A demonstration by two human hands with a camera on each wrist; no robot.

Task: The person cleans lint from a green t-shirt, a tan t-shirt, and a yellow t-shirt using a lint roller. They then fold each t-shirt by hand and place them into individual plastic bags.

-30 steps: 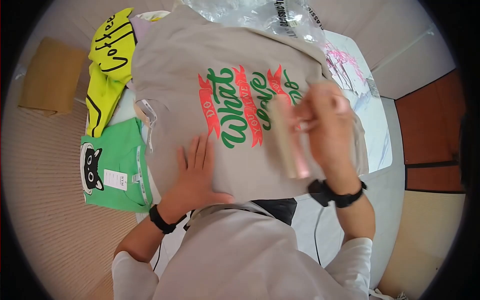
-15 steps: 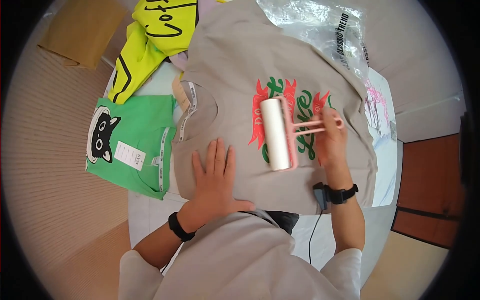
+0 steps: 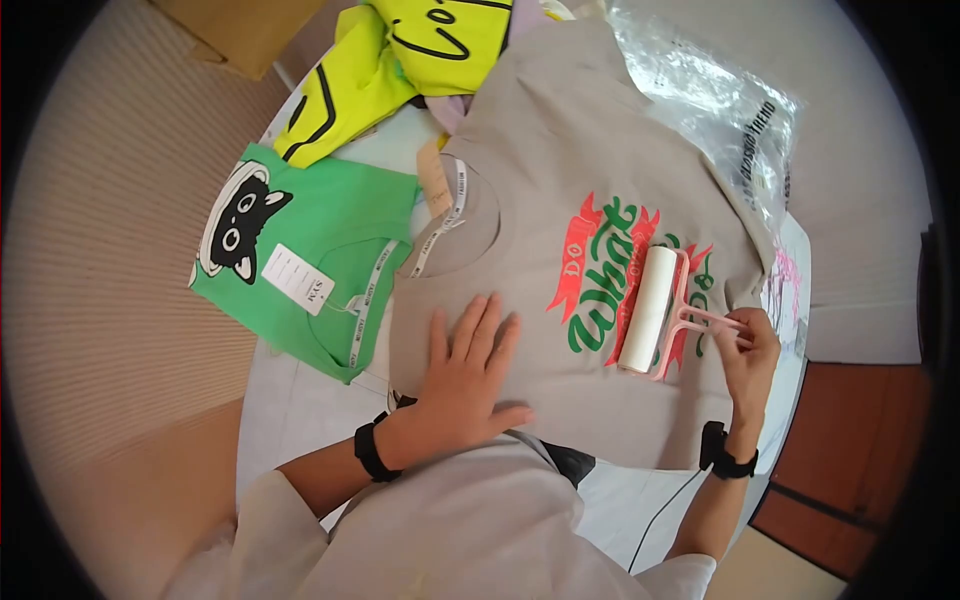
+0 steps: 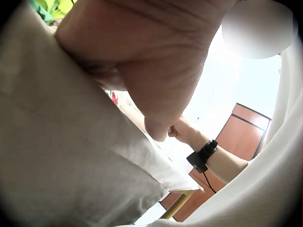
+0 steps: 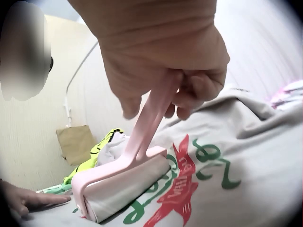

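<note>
A grey-beige T-shirt (image 3: 560,130) with red and green lettering lies spread over the table in the head view. My right hand (image 3: 750,355) grips the pink handle of a lint roller (image 3: 648,310), whose white roll rests across the printed lettering. In the right wrist view the fingers curl round the handle (image 5: 154,106) and the roll (image 5: 128,189) lies along the shirt front. My left hand (image 3: 465,375) rests flat on the shirt below its neckline, fingers spread and thumb out to the side. The left wrist view shows this hand (image 4: 147,52) from close up, against the hanging cloth.
A folded green T-shirt (image 3: 330,210) with a cat print and white tag (image 3: 297,280) lies on the left. Beyond it sits a yellow garment (image 3: 440,50). A clear plastic bag (image 3: 700,100) lies at the back right, and a brown cardboard piece (image 3: 240,35) far left.
The head view has swung, shifting the scene right. The lint roller, blurred one second ago, now lies on the lettering, further toward the hem than half a second ago. The left hand stays flat on the shirt.
</note>
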